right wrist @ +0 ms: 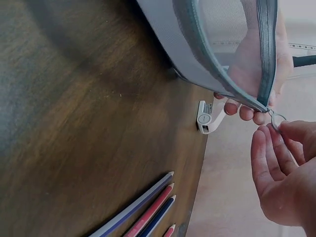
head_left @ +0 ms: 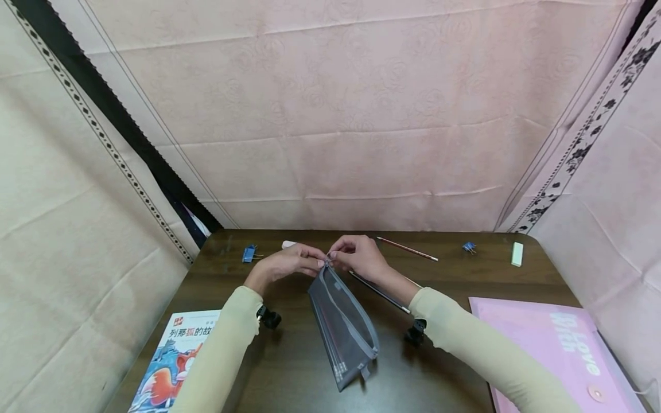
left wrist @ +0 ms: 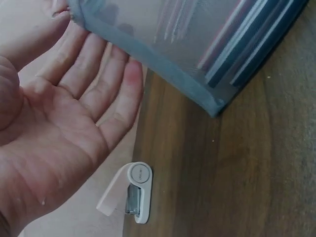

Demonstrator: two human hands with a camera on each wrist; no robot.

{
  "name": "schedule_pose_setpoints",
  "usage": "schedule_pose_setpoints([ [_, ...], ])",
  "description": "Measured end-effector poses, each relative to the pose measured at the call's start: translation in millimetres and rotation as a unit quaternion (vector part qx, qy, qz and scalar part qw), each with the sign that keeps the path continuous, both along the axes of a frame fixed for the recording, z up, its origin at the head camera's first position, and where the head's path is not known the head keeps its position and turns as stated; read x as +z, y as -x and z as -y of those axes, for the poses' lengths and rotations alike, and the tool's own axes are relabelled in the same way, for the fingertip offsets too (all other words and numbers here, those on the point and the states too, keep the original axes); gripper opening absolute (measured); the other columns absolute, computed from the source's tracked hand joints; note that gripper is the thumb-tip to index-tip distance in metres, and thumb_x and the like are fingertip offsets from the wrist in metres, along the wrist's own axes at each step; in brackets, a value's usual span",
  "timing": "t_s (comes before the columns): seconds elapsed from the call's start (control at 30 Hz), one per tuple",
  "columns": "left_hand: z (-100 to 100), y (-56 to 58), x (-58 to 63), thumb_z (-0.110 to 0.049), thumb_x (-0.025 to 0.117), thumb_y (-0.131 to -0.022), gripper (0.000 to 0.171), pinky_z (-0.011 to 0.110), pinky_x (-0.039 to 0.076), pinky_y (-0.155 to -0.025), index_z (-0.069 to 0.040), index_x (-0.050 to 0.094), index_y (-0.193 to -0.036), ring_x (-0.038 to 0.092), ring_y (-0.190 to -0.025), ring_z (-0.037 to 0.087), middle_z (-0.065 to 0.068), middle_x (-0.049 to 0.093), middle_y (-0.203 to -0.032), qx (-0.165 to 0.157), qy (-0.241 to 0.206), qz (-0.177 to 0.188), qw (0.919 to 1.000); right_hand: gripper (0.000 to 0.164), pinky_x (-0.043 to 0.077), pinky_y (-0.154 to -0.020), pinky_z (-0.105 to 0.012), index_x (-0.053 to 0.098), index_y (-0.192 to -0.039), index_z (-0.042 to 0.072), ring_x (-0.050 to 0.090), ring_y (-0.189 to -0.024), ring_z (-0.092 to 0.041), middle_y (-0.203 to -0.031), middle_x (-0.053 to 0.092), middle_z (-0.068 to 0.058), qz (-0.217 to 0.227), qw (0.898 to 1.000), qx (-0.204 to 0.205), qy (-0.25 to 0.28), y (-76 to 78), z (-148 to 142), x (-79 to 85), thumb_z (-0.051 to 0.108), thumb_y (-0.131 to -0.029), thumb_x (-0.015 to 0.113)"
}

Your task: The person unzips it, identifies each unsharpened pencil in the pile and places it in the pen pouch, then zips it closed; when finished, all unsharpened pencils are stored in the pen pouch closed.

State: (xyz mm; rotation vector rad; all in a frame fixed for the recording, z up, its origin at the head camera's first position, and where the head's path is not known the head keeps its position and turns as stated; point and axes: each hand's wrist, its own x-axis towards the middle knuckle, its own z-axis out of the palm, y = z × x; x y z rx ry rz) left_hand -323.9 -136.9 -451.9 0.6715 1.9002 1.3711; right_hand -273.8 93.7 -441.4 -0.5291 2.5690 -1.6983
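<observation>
A grey mesh zip pouch (head_left: 338, 332) hangs tilted above the table, its zipped side gaping open. Pencils show through its mesh (left wrist: 170, 22) in the left wrist view. My left hand (head_left: 291, 264) pinches the pouch's upper end between thumb and fingertips; its other fingers lie loosely behind the mesh. Close beside it, my right hand (head_left: 361, 258) pinches the metal ring (right wrist: 274, 117) of the zipper pull between thumb and fingers. Several loose pencils (right wrist: 150, 210) lie on the table below the right hand.
A small white hinged tool (left wrist: 140, 173) lies near the table's far edge. Blue binder clips (head_left: 249, 253) sit at left and right. A pale block (head_left: 517, 254) is at far right. A picture book (head_left: 172, 361) lies front left, a pink folder (head_left: 537, 344) front right.
</observation>
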Motion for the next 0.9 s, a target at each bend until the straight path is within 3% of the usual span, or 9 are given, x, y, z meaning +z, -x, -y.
schedule_pose_setpoints([
  [0.17, 1, 1.7, -6.3, -0.020, 0.063, -0.093, 0.031, 0.041, 0.053, -0.096, 0.000, 0.063, -0.117, 0.067, -0.097, 0.018, 0.007, 0.069, -0.104, 0.007, 0.004, 0.009, 0.9999, 0.005, 0.055, -0.055, -0.030, 0.072, -0.090, 0.020, 0.066, -0.065, -0.021, -0.083, 0.073, -0.002, -0.055, 0.997, 0.012, -0.056, -4.4, 1, 1.3, 0.024, -0.088, 0.070],
  [0.3, 5, 3.9, -9.2, -0.021, 0.065, -0.092, 0.030, 0.040, 0.054, -0.095, -0.001, 0.065, -0.114, 0.066, -0.096, 0.017, 0.004, 0.069, -0.102, 0.015, 0.015, 0.009, 0.9997, 0.003, 0.053, -0.061, -0.023, 0.072, -0.090, 0.022, 0.061, -0.068, -0.009, -0.082, 0.070, 0.008, -0.120, 0.985, 0.023, -0.120, -11.2, 3, 5.2, 0.023, -0.089, 0.069],
  [0.43, 9, 5.4, -6.9, -0.024, 0.067, -0.090, 0.030, 0.039, 0.054, -0.094, -0.003, 0.068, -0.111, 0.066, -0.098, 0.016, 0.004, 0.070, -0.103, 0.006, 0.027, 0.007, 0.9996, 0.003, 0.051, -0.065, -0.018, 0.071, -0.091, 0.024, 0.059, -0.071, 0.000, -0.081, 0.067, 0.015, -0.191, 0.964, 0.035, -0.179, -19.3, 5, 10.8, 0.023, -0.089, 0.069],
  [0.7, 16, 3.7, 4.3, -0.031, 0.069, -0.088, 0.030, 0.038, 0.054, -0.094, -0.006, 0.072, -0.104, 0.066, -0.102, 0.022, 0.007, 0.072, -0.105, -0.032, 0.053, -0.017, 0.9979, 0.009, 0.049, -0.067, -0.017, 0.071, -0.096, 0.028, 0.056, -0.076, 0.006, -0.089, 0.068, 0.018, -0.316, 0.904, 0.091, -0.274, -37.9, 4, 21.0, 0.023, -0.089, 0.069],
  [0.8, 16, 5.3, 7.2, -0.031, 0.067, -0.090, 0.027, 0.038, 0.054, -0.093, -0.008, 0.072, -0.104, 0.067, -0.102, 0.024, 0.008, 0.072, -0.105, -0.034, 0.055, -0.029, 0.9975, 0.008, 0.049, -0.067, -0.018, 0.071, -0.095, 0.028, 0.057, -0.077, 0.006, -0.088, 0.067, 0.019, -0.328, 0.892, 0.103, -0.293, -48.9, 0, 22.1, 0.022, -0.089, 0.069],
  [0.9, 16, 8.0, 10.6, -0.031, 0.067, -0.090, 0.027, 0.038, 0.055, -0.092, -0.009, 0.072, -0.104, 0.068, -0.101, 0.024, 0.008, 0.072, -0.105, -0.026, 0.063, -0.036, 0.9970, 0.008, 0.049, -0.067, -0.019, 0.070, -0.095, 0.027, 0.056, -0.077, 0.005, -0.087, 0.065, 0.019, -0.327, 0.888, 0.112, -0.303, -61.4, -6, 22.2, 0.022, -0.090, 0.068],
])
